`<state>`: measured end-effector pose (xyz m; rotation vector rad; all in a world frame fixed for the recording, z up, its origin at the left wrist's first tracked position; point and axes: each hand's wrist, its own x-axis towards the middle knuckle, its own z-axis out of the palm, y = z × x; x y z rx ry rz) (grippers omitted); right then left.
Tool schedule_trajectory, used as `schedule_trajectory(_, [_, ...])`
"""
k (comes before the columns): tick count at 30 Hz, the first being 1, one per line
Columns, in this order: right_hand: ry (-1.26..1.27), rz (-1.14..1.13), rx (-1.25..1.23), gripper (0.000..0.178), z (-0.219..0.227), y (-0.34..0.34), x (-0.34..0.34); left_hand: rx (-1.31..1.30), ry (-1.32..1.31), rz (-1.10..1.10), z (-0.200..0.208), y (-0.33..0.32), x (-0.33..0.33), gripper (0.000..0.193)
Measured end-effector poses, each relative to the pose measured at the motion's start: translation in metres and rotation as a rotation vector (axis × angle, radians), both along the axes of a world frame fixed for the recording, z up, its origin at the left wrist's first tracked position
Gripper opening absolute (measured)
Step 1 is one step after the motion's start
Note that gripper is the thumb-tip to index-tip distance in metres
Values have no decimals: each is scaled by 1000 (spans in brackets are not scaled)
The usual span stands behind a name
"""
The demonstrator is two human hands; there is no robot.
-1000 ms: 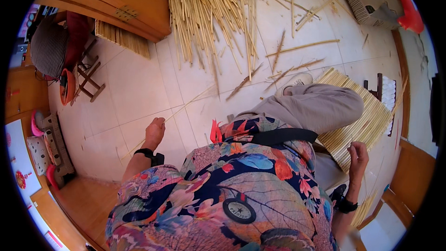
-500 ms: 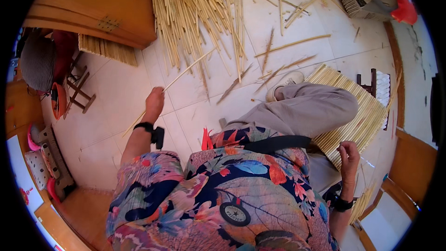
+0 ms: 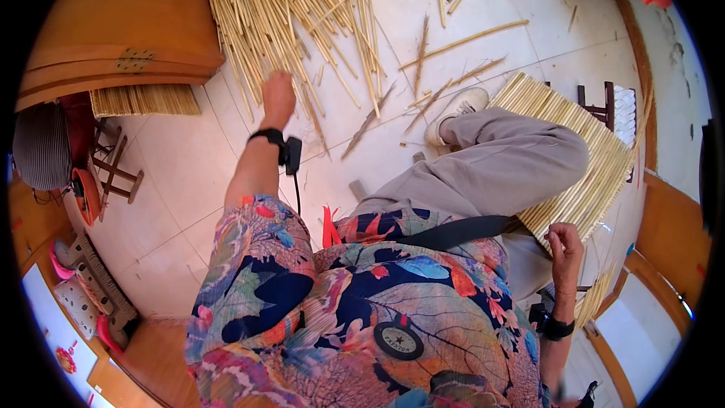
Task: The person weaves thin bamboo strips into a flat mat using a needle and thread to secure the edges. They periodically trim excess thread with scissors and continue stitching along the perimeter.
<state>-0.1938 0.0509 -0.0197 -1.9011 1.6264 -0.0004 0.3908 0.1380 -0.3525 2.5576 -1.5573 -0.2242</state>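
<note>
My left hand [image 3: 279,98] is stretched out over the floor at the near edge of a spread pile of pale straw-coloured stalks [image 3: 279,7]. Its fingertips point away and are hard to make out; no stalk shows clearly in it. One stalk [image 3: 349,0] lies slantwise across the top of the pile. Beside my right knee, my right hand [image 3: 566,251] is raised with fingers curled and thumb pressed to them, and anything between them is too small to name. Just beyond it is a mat of stalks laid side by side [image 3: 596,170], partly under my bent leg.
Loose stalks [image 3: 472,39] and feathery stalk tops [image 3: 368,132] lie scattered on the tiled floor [image 3: 181,181]. A wooden cabinet [image 3: 121,23] stands at the far left, near a folding stool [image 3: 117,166] and an orange bucket [image 3: 85,196]. Another stool [image 3: 623,117] stands beyond the mat.
My left hand has moved away from me, toward the pile. The stalk it held is no longer seen in it, and a stalk now lies across the pile. My right hand stays nearly still.
</note>
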Motion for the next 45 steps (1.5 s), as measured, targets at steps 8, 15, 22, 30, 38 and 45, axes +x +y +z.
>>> schedule_trajectory(8, [69, -29, 35, 8, 18, -2, -9, 387, 437, 185, -68, 126, -110, 20])
schedule_trajectory(15, [147, -68, 24, 8, 34, 2, -2, 545, 389, 191, -87, 110, -131, 21])
schedule_trajectory(22, [114, -76, 36, 7, 35, 3, 11, 655, 346, 53, -122, 112, -108, 23])
schedule_trajectory(30, [-89, -224, 12, 7, 28, 13, -8, 53, 1617, 383, 26, 85, -39, 33])
schedule_trajectory(38, [-196, -181, 4, 5, 17, 13, -17, -105, 1907, 268, 119, 29, -16, 19])
schedule_trajectory(45, [-327, -309, -253, 5, 22, 20, -45, -98, 2102, -209, 224, -64, -93, 15])
